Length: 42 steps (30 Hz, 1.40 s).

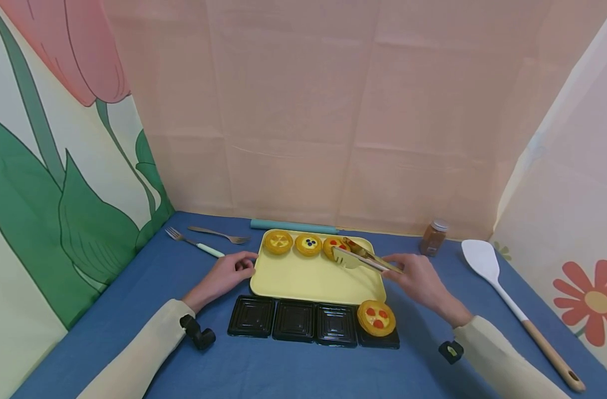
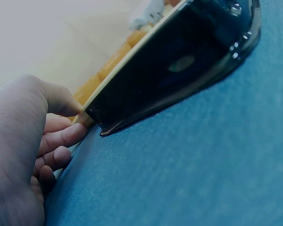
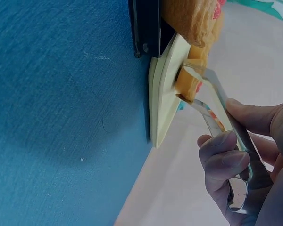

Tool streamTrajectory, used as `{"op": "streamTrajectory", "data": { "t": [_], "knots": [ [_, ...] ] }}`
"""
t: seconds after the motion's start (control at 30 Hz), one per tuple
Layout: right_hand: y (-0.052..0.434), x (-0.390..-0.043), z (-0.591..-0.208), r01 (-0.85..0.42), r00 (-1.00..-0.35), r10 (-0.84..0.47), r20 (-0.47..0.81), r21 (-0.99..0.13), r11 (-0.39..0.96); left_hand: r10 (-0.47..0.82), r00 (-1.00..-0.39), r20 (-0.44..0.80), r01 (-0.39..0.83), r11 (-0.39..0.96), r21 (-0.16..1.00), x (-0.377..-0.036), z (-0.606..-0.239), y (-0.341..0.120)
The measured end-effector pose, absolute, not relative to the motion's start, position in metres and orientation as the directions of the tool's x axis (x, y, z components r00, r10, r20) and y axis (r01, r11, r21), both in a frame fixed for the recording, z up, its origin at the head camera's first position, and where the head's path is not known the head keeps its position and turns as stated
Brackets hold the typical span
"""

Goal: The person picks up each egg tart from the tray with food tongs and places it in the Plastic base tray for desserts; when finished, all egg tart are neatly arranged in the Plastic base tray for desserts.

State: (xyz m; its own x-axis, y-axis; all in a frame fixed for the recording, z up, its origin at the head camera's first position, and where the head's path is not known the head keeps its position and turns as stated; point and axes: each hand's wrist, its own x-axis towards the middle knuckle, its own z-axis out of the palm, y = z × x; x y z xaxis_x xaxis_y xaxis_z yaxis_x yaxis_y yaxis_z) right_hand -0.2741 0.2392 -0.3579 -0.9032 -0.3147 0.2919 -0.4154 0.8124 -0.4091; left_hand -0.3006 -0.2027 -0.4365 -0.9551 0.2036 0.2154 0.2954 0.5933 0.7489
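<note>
- The right hand (image 1: 423,280) has its fingers and thumb curled round a pair of metal tongs (image 1: 365,256), squeezing the two arms toward each other. The wrist view shows the tong tips on either side of an egg tart with red topping (image 1: 335,245).
- That tart sits at the far edge of the yellow tray (image 1: 313,277), toward its far right corner, last in a row with a blueberry-topped tart (image 1: 308,244) and a plain yellow tart (image 1: 278,242).
- The left hand (image 1: 226,275) rests at the tray's left edge, fingers loosely bent and touching the rim, thumb on top; it pinches nothing that I can make out.
- Risk, as I judge it: the tart looks soft and crumbly, so a hard squeeze could crack its crust, while a light one could let it slip out and tumble onto the tray or the blue tablecloth (image 1: 134,310).
- The blueberry tart lies just beside the gripped one; a sideways swing of the tongs could knock it.
- The tray could skate if the left hand eases off.
- The tongs' long axis runs from the near right, where the hand holds them, to the far left, tips pointing at the tray's far edge.
- Along the tray's near edge lie four black trays (image 1: 294,320); the rightmost holds another red-topped tart (image 1: 376,317), the other three look bare.
</note>
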Motion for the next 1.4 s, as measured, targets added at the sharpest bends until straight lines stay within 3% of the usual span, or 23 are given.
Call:
{"op": "streamTrajectory", "data": {
  "t": [0.63, 1.07, 1.4],
  "knots": [
    [0.248, -0.255, -0.354, -0.421, -0.898, -0.312, 0.31, -0.406, 0.811, 0.201, -0.956, 0.215, 0.294, 0.593, 0.75, -0.301, -0.438, -0.203],
    [0.253, -0.221, -0.341, -0.42, -0.902, -0.312, 0.3, -0.43, 0.799, 0.2, -0.957, 0.211, 0.289, 0.605, 0.742, -0.302, -0.438, -0.203],
    [0.254, -0.192, -0.339, -0.349, -0.936, -0.275, 0.219, -0.481, 0.805, 0.204, -0.953, 0.224, 0.303, 0.606, 0.736, -0.302, -0.438, -0.203]
  ]
}}
